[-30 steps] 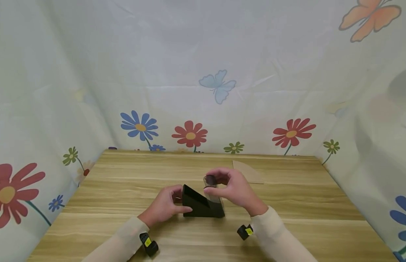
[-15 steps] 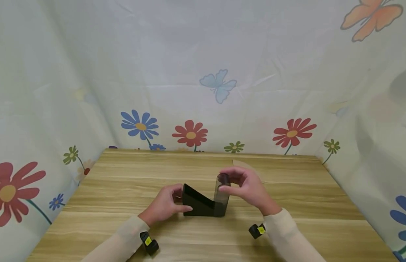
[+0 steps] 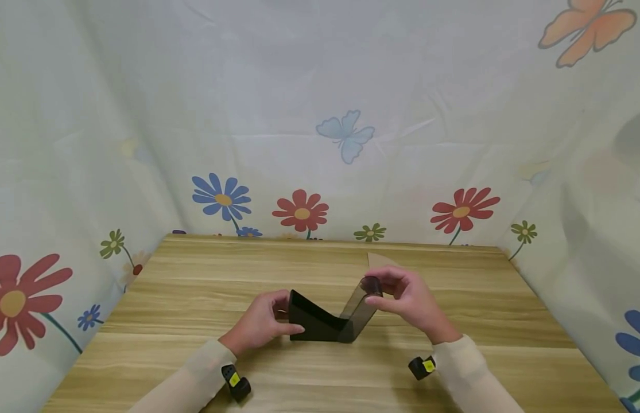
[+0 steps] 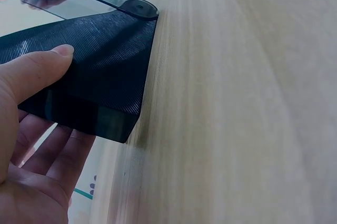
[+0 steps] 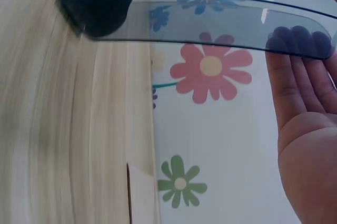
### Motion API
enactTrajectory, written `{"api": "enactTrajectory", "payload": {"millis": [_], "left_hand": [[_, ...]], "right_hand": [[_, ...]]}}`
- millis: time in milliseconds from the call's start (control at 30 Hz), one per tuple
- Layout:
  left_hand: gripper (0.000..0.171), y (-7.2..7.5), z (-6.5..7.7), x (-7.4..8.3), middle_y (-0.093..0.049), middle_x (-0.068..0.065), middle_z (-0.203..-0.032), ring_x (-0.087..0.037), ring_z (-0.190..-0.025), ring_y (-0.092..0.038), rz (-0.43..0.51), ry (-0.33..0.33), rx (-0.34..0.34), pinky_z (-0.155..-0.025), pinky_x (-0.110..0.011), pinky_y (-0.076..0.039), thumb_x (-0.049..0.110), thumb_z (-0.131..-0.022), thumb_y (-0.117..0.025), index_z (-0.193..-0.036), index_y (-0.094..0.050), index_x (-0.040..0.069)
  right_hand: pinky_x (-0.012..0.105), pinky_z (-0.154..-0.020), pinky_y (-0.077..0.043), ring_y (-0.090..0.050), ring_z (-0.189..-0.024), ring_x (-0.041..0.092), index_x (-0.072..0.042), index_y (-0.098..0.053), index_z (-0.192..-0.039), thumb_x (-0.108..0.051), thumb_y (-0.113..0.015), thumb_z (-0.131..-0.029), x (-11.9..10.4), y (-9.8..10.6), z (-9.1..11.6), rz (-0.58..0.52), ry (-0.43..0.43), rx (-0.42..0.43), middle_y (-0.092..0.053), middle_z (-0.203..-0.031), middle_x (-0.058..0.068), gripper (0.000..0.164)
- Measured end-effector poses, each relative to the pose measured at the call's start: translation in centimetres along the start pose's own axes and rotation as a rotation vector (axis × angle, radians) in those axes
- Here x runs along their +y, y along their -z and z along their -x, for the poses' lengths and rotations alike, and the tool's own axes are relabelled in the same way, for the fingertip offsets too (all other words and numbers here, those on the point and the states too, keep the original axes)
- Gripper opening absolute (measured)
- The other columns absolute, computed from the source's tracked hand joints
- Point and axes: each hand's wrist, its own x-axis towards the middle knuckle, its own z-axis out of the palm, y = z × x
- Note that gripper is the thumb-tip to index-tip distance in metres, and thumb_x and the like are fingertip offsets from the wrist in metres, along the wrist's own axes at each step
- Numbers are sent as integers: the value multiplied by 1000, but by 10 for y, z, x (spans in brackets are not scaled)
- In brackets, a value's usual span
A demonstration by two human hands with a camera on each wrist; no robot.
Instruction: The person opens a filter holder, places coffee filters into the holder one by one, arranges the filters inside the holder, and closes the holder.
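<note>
In the head view, a black wedge-shaped holder [image 3: 315,326] stands on the wooden table. Its smoky see-through lid [image 3: 355,304] is hinged at the low right end and swung up, tilted to the right. My left hand [image 3: 258,322] grips the holder's tall left end, thumb on the near ribbed side [image 4: 100,71] and fingers behind. My right hand [image 3: 406,301] pinches the lid's free end between thumb and fingers. Through the clear lid [image 5: 221,21] in the right wrist view, the fingertips show. The holder's inside is mostly hidden by its wall.
A fan-shaped piece of brown paper [image 3: 380,260] lies on the table [image 3: 221,269] behind my right hand. A white curtain [image 3: 433,149] printed with flowers and butterflies surrounds the table's back and sides. Both wrists carry small black cameras [image 3: 236,383].
The lid has swung open to the right, from leaning over the holder, through nearly upright, to tilted away. My right hand moved right with it. My left hand and the holder stayed in place.
</note>
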Motion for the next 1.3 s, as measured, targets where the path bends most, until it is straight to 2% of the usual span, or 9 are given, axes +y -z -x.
{"api": "enactTrajectory", "payload": {"millis": [200, 733, 1100, 1300], "left_hand": [[33, 0, 0, -1, -74, 4, -105, -15, -98, -72, 12, -5, -4, -88, -23, -56, 31, -79, -90, -103, -70, 23], [33, 0, 1, 0, -74, 4, -104, -16, -98, -72, 15, 2, -3, -88, -23, -56, 32, -78, -90, -103, -70, 22], [34, 1, 1, 2, -74, 3, -105, -16, -98, -73, 18, 7, -4, -87, -23, -56, 29, -78, -91, -104, -70, 22], [35, 1, 2, 3, -74, 4, -106, -15, -98, -72, 9, 10, -3, -88, -21, -56, 31, -78, -91, -105, -70, 23]], "right_hand": [[27, -90, -59, -72, -103, 20, 4, -66, -122, 2, -78, -87, 5, 7, 5, -18, 15, -7, -72, -115, 20, 37], [26, -90, -59, -72, -106, 15, 2, -65, -122, 2, -78, -86, 19, 25, 19, -27, -3, -5, -73, -116, 11, 37], [26, -90, -59, -72, -103, 17, 7, -63, -121, 6, -77, -86, 20, 30, 25, -27, 11, -7, -73, -115, 17, 38], [27, -89, -59, -73, -104, 18, 5, -63, -120, 6, -78, -85, 24, 34, 27, -27, 3, -13, -73, -115, 13, 37]]}}
